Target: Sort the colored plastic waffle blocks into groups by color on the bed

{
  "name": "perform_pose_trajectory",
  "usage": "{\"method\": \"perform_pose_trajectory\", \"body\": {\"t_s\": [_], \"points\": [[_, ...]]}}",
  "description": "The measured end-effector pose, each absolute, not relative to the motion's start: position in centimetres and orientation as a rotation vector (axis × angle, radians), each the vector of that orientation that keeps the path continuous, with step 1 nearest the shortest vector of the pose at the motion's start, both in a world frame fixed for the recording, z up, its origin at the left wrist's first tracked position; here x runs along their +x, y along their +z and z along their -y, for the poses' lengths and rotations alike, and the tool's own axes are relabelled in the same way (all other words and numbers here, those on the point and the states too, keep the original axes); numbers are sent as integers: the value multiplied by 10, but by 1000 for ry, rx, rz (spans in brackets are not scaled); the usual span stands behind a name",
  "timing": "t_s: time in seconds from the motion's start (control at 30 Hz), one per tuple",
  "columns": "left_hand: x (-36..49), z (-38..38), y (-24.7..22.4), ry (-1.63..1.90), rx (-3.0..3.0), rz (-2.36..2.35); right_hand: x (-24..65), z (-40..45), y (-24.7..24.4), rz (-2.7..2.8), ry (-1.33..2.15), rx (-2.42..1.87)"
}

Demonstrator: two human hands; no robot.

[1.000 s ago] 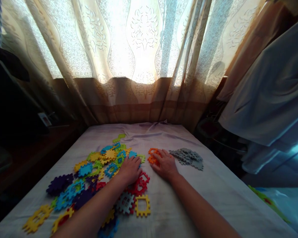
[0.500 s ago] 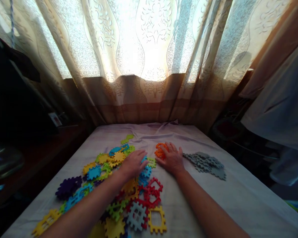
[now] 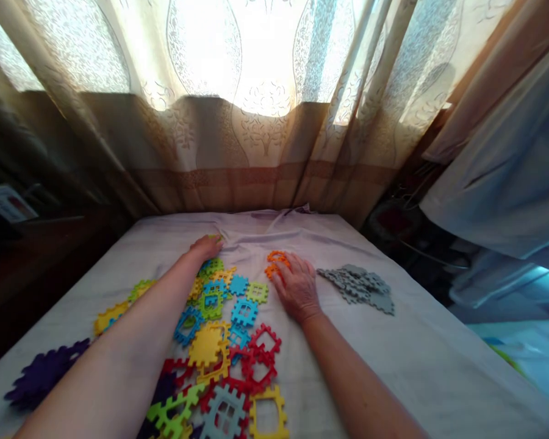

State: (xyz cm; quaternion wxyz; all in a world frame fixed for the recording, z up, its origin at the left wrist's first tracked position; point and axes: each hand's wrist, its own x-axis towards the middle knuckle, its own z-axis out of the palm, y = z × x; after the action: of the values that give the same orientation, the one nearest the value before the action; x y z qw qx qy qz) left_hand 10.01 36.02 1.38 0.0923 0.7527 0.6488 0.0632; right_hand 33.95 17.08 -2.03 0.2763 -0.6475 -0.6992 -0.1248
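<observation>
My left hand reaches to the far left part of the white cloth, its fingers closed over a green piece that is mostly hidden. My right hand rests on the cloth, its fingertips on the orange pieces. Left of it lies a wide spread of notched plastic pieces: blue, yellow, red and light green. A pile of grey pieces sits to the right of my right hand.
Dark purple pieces lie at the near left. Beyond the far edge of the cloth-covered surface hangs a patterned curtain. Pale clothes hang at the right, and a dark shelf stands at the left.
My left hand has moved from above the pieces out to the green piece at the far end. My right hand stays by the orange pieces. The view has shifted.
</observation>
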Motion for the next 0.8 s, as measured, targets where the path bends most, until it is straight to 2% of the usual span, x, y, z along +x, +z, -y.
{"method": "perform_pose_trajectory", "body": {"t_s": [0.2,0.53,0.8], "points": [[100,-359,17,179,2139,-2069,339,-173,-23,1821,-317,-1709],[101,-353,20,359,2076,-2069,340,-175,-23,1828,-298,-1709],[87,-348,25,295,2064,-1754,344,-180,-32,1772,-352,-1637]]}}
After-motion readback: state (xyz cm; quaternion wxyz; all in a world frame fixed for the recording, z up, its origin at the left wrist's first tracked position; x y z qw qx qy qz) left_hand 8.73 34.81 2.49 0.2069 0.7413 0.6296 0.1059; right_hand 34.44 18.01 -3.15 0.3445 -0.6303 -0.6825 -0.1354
